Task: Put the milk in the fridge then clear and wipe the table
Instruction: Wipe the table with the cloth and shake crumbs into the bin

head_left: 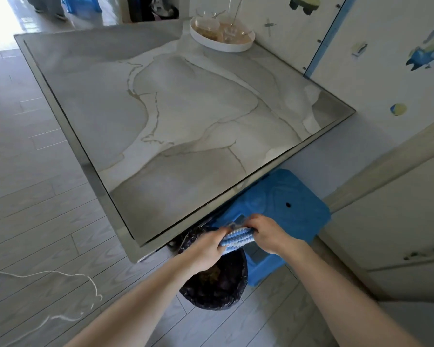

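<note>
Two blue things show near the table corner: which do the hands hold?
The striped blue-and-white cloth, gripped by the left hand and right hand over the black bin; the plain blue stool stands on the floor, unheld.

A blue plastic stool (286,196) stands on the grey wood-look floor (23,196) just beside a round bin lined with a black bag (223,291); a thin white cord (45,271) lies well apart
</note>
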